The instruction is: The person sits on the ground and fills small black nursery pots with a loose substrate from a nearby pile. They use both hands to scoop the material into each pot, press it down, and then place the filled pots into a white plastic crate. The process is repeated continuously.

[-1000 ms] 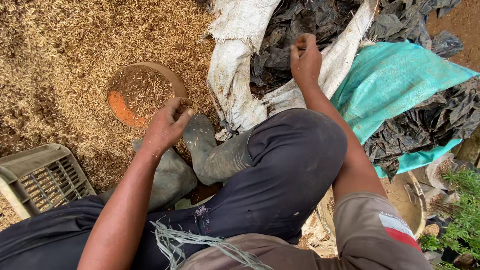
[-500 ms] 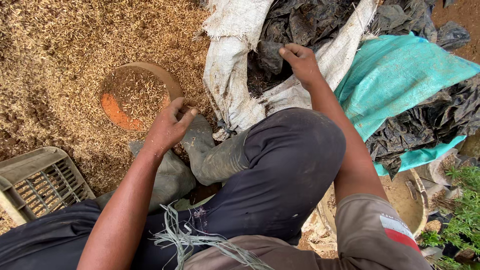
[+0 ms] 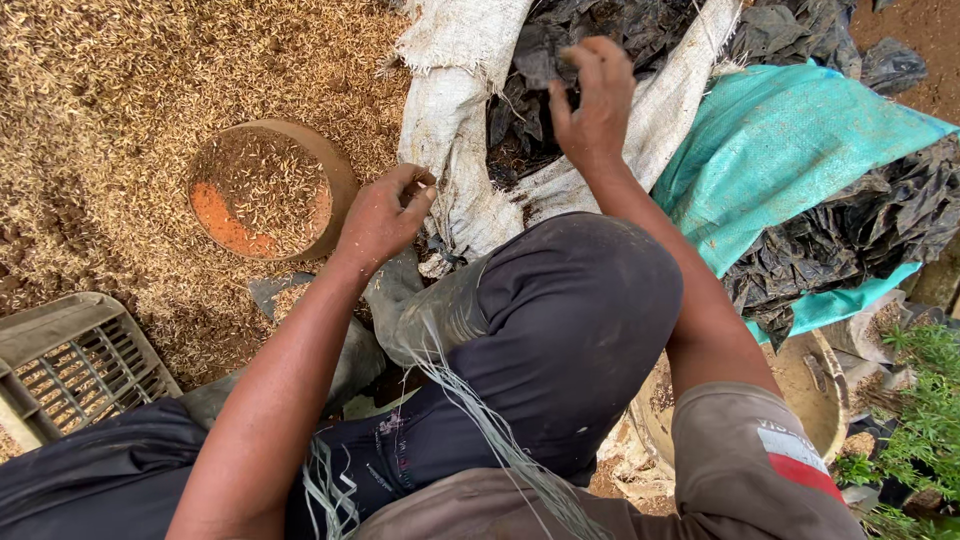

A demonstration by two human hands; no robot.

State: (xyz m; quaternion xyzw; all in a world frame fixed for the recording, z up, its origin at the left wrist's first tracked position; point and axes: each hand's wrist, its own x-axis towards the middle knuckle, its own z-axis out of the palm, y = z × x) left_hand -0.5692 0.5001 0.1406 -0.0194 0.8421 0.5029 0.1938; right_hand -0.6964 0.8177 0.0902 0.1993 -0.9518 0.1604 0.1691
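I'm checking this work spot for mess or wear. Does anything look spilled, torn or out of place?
Yes. The white woven sack that the left hand grips is frayed along its edge. Loose husks cover the ground and lie inside the round orange bowl. The right hand pinches crumpled black plastic in the sack's mouth.

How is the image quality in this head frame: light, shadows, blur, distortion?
Head view: soft, even daylight with no glare and only faint shadows; the husk-strewn ground and white sack are sharp; the right hand over the black plastic is slightly motion-blurred, the left hand crisp; wide-angle stretching shows toward the edges.
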